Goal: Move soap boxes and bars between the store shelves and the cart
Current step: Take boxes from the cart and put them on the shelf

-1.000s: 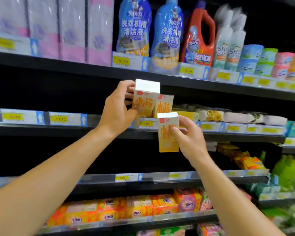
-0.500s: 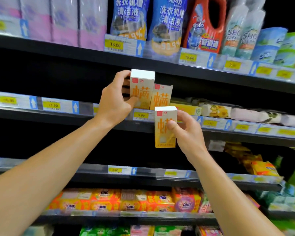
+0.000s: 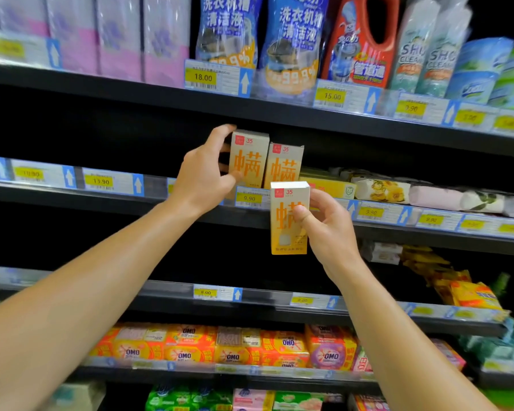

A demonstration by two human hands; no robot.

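Both hands are raised in front of the store shelves, each curled on an orange-and-white soap box. Nearest the camera, the right hand (image 3: pixel 328 229) pinches one box (image 3: pixel 289 218) upright, thumb across its printed front and fingers behind its right edge, holding it in the air just below and in front of the 9.90 price tag (image 3: pixel 249 198). Up and to the left of that tag, the left hand (image 3: pixel 204 176) grips a second box (image 3: pixel 247 158) that stands at the shelf edge, thumb on its front lower corner and fingers wrapped over its top left side. A third box (image 3: pixel 284 165) of the same kind stands touching the second one on its right, directly above the held box, with no hand on it.

Right of the tag along the same shelf lie a flat yellow pack (image 3: pixel 328 185) and wrapped floral soap bars (image 3: pixel 382 189). Below the tag, two shelves down, sits a row of orange OMO soap packs (image 3: pixel 232 345). Above the tag, on the next shelf up, stand blue refill pouches (image 3: pixel 294 40), a red jug (image 3: pixel 362 46) and pink packs (image 3: pixel 119 37).
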